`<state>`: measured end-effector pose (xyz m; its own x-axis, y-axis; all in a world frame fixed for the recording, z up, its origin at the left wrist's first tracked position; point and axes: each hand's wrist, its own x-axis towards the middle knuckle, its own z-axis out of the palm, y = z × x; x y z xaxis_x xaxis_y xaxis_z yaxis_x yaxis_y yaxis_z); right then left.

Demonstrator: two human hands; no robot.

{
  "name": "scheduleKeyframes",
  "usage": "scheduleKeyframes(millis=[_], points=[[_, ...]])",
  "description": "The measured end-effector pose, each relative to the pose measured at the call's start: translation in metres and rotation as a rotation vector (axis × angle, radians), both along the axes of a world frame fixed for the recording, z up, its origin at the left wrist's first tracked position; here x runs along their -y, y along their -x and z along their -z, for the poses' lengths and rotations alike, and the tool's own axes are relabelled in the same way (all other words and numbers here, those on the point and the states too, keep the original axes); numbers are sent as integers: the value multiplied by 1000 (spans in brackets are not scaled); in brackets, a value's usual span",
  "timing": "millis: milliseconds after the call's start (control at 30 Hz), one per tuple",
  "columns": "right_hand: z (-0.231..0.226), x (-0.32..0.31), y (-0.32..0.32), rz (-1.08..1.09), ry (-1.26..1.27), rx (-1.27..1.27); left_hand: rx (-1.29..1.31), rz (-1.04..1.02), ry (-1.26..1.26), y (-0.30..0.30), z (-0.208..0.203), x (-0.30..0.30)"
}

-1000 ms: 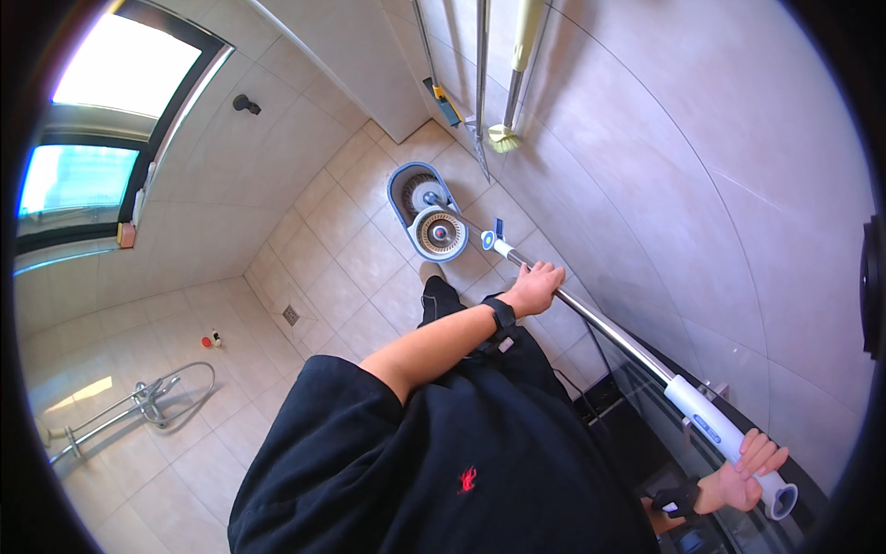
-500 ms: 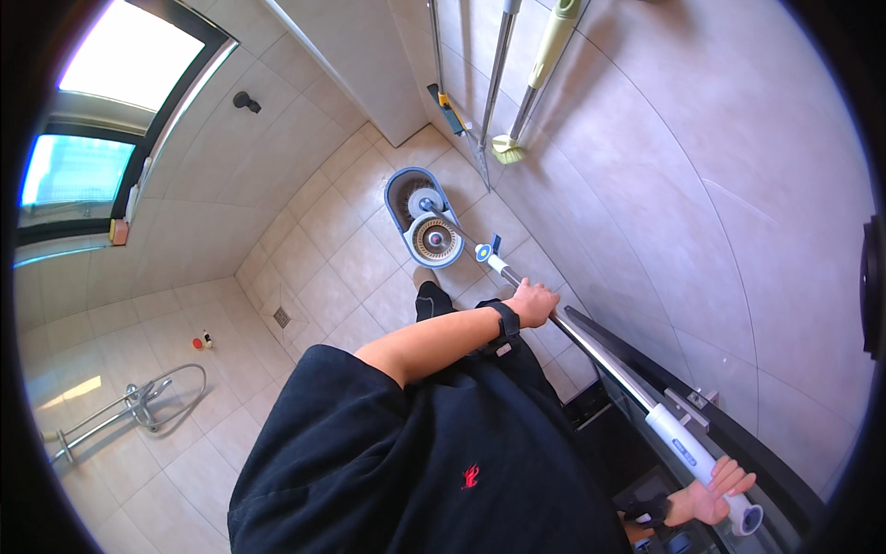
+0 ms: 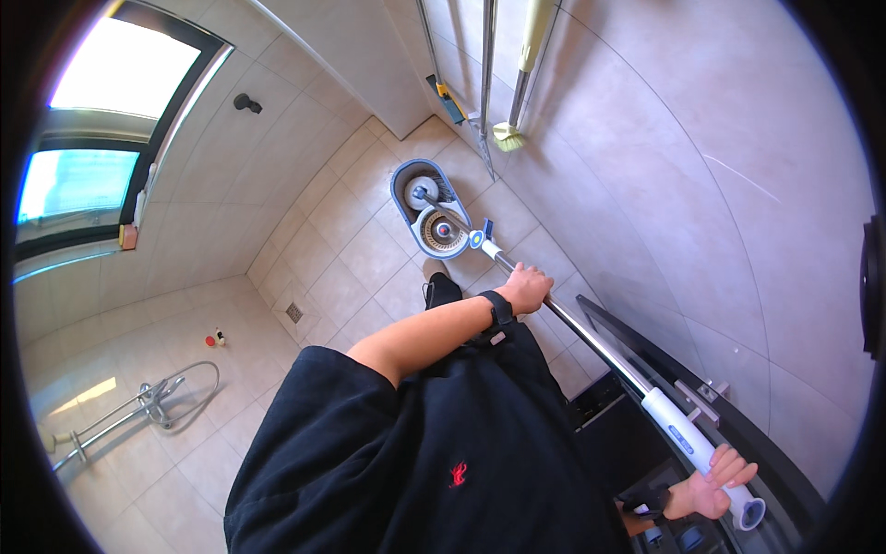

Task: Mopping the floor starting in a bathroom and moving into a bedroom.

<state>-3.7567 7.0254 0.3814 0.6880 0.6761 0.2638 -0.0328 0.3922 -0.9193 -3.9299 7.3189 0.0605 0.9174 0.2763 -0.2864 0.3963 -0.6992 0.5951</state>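
Note:
A mop with a silver pole (image 3: 595,340) and a white grip slants across the view. My left hand (image 3: 526,288) is closed around the middle of the pole. Lower right, my right hand (image 3: 715,482) wraps the white grip (image 3: 681,432) near its end. The round grey mop head (image 3: 422,193) sits inside the far well of a blue-rimmed oval bucket (image 3: 399,205). In the bucket's near well is a round spin basket (image 3: 443,232), with the pole passing close above it. A blue-and-white clip (image 3: 477,240) is on the pole just beyond my left hand.
Long-handled tools, including a green brush (image 3: 508,137) and a squeegee (image 3: 450,103), hang along the right wall. A dark-framed glass door (image 3: 664,369) stands at right. Left are a window (image 3: 78,189), a shower fitting (image 3: 152,399) and a floor drain (image 3: 293,312). My foot (image 3: 434,268) is beside the bucket.
The mop head has shifted slightly left and away within the bucket's far well. The whole view has turned a little; both hands keep their hold on the mop.

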Motion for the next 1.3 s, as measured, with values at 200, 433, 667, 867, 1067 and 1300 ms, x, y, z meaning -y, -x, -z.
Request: scheduleKeyframes(millis=[200, 433, 667, 867, 1067, 1300], points=[[-18, 0, -10, -32, -9, 50, 58, -8, 12, -13, -8, 13], [-1, 14, -19, 68, -42, 14, -59, 11, 1, -22, -6, 15], [23, 26, -10, 141, -71, -67, -102, 73, -71, -17, -1, 13], [35, 12, -3, 104, 34, -76, -188, 26, -58, -20, 31, 12], [20, 13, 2, 144, 118, -46, -77, 26, -20, -15, 27, 11], [-35, -33, 1, 90, 66, 96, 71, -53, 87, -12, -8, -16]])
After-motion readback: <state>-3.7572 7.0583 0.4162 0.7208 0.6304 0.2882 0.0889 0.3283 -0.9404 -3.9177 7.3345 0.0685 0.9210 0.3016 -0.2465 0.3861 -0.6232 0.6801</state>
